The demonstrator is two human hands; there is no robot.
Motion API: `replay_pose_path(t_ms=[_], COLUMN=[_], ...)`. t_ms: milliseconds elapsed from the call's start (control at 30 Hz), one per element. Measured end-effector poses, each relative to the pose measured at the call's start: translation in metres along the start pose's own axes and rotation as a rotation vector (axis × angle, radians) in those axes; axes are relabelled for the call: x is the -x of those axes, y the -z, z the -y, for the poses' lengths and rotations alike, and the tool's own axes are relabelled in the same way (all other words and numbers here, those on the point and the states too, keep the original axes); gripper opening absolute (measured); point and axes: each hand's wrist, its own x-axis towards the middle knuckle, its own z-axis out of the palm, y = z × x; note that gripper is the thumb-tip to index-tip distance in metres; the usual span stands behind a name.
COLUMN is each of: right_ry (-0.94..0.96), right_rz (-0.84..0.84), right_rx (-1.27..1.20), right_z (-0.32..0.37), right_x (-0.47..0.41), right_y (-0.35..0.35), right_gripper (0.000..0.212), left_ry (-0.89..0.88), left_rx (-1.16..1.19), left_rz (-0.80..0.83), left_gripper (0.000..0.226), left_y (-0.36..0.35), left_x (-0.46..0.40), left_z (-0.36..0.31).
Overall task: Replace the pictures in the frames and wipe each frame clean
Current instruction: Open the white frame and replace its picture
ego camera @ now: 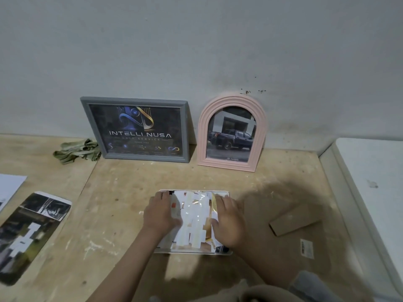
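Two hands are laid flat on a white frame (193, 222) that lies on the wooden table (122, 192), close to the front edge. It is covered by a shiny picture with white and orange patches. The left hand (160, 211) is pressed on the left side of this frame, with its fingers stretched up to the top edge. The right hand (227, 221) is pressed on the right side, fingers straight too. Nothing is gripped by either hand.

Far to the left, a loose printed picture (32, 234) with rounded corners is seen lying flat on the table, and a white sheet (9, 185) is seen at the edge behind it. A crumpled green cloth (77, 151) is found by the wall (196, 51). Just right of the cloth, a grey frame (136, 129) with a dark poster inside is leaned against the wall. Beside it, a pink arched frame (231, 132) with a truck picture is leaned there too. Right of the hands, a brown cardboard piece (294, 220) and a small label (307, 248) are seen on the table. A white surface (370, 182) is set at the far right.
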Motion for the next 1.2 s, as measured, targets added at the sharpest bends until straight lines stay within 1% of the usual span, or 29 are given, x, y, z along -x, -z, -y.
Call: replay_pose_path(t_ms=[33,100,167,200,267,300,333,400,433,500,533,633,700,767,833,900,967,1000,1133,1200], right_ry=[-0.011,-0.114,-0.255,-0.334,-0.461,-0.473,-0.47,-0.462,-0.455,-0.443,-0.448,-0.473,-0.493,-0.492,-0.499,-0.507,-0.493,-0.472,-0.364,-0.303], right_rz=[-0.004,-0.007,-0.095,-0.118,-0.005,0.045,0.057,0.032,0.0,-0.059,-0.068,-0.063,-0.053,-0.045,-0.029,0.016,0.078,0.13,0.305,0.352], right_rx=[-0.099,-0.378,-0.608,-0.707,-0.815,-0.794,-0.757,-0.705,-0.693,-0.743,-0.773,-0.86,-0.889,-0.876,-0.891,-0.956,-1.015,-1.026,-0.962,-0.88], right_z=[0.003,0.003,0.004,0.006,0.009,0.009,0.008,0.007,0.007,0.006,0.005,0.002,0.002,0.009,0.021,0.046,0.075,0.102,0.195,0.24], right_x=[0.001,0.005,0.008,0.008,0.01,0.01,0.01,0.011,0.01,0.007,0.006,0.002,-0.004,-0.012,-0.022,-0.036,-0.051,-0.062,-0.095,-0.109], right_y=[0.001,0.001,0.004,0.007,0.014,0.013,0.012,0.011,0.013,0.022,0.027,0.034,0.034,0.032,0.028,0.022,0.014,0.007,-0.033,-0.054], right_gripper=[0.068,0.066,0.061,0.053,0.028,0.02,0.016,0.023,0.024,0.019,0.019,0.024,0.023,0.019,0.016,0.008,0.01,0.012,0.02,0.019], left_ry=[0.018,0.055,0.089,0.099,0.103,0.099,0.093,0.077,0.059,0.056,0.082,0.239,0.301,0.369,0.404,0.461,0.558,0.62,0.778,0.812], left_rx=[0.004,0.035,0.092,0.117,0.165,0.193,0.225,0.303,0.362,0.539,0.636,0.82,0.96,1.09,1.154,1.195,1.225,1.238,1.164,1.133], left_rz=[0.0,0.003,-0.013,-0.021,-0.037,-0.042,-0.046,-0.065,-0.091,-0.166,-0.191,-0.229,-0.247,-0.247,-0.275,-0.33,-0.382,-0.423,-0.585,-0.624], left_gripper=[0.084,0.085,0.085,0.084,0.083,0.083,0.083,0.074,0.062,0.033,0.027,0.027,0.013,0.016,0.017,0.018,0.019,0.02,0.017,0.015], left_y=[0.0,0.0,-0.001,-0.001,-0.003,-0.005,-0.005,-0.007,-0.007,-0.004,-0.002,0.005,0.009,0.018,0.026,0.034,0.04,0.044,0.064,0.075], left_x=[0.0,0.003,0.005,0.006,0.011,0.012,0.014,0.016,0.017,0.021,0.023,0.028,0.028,0.032,0.034,0.04,0.045,0.049,0.066,0.074], left_z=[-0.001,-0.002,0.0,0.001,0.004,0.006,0.008,0.013,0.016,0.019,0.02,0.024,0.031,0.039,0.049,0.07,0.097,0.123,0.207,0.245])
